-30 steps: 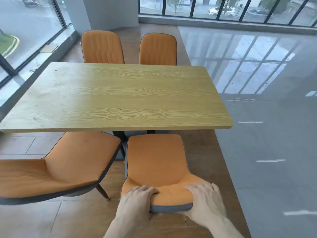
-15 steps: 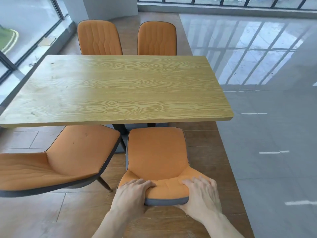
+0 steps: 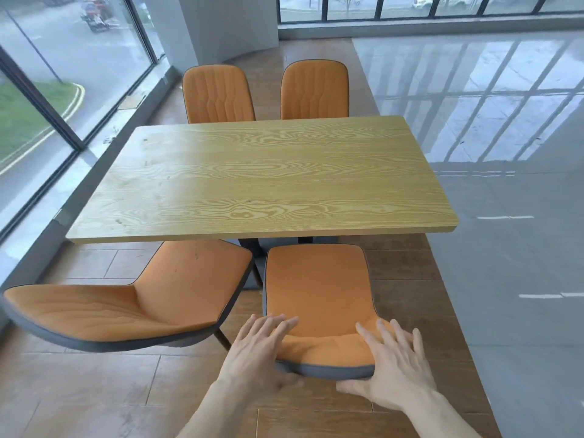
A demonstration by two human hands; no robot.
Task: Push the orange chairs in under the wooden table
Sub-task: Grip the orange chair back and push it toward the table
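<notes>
The wooden table (image 3: 268,178) fills the middle of the view. An orange chair (image 3: 316,279) stands right in front of me, its seat's front edge at the table's near edge. My left hand (image 3: 256,358) and my right hand (image 3: 395,368) lie over the top of its backrest, fingers straight and spread, thumbs behind the grey rim. A second orange chair (image 3: 142,305) stands to its left, turned at an angle and pulled out from the table. At the far side, two more orange chairs (image 3: 218,93) (image 3: 314,90) sit tucked in.
A floor-to-ceiling window (image 3: 47,74) with dark frames runs close along the table's left end. Glossy grey tile floor (image 3: 505,279) spreads out to the right. Under the table and chairs lies wood-look flooring (image 3: 110,390).
Both hands had their fingers curled over the backrest; now the fingers are straightened and spread. My view has pulled back and risen, showing more of the far chairs and windows.
</notes>
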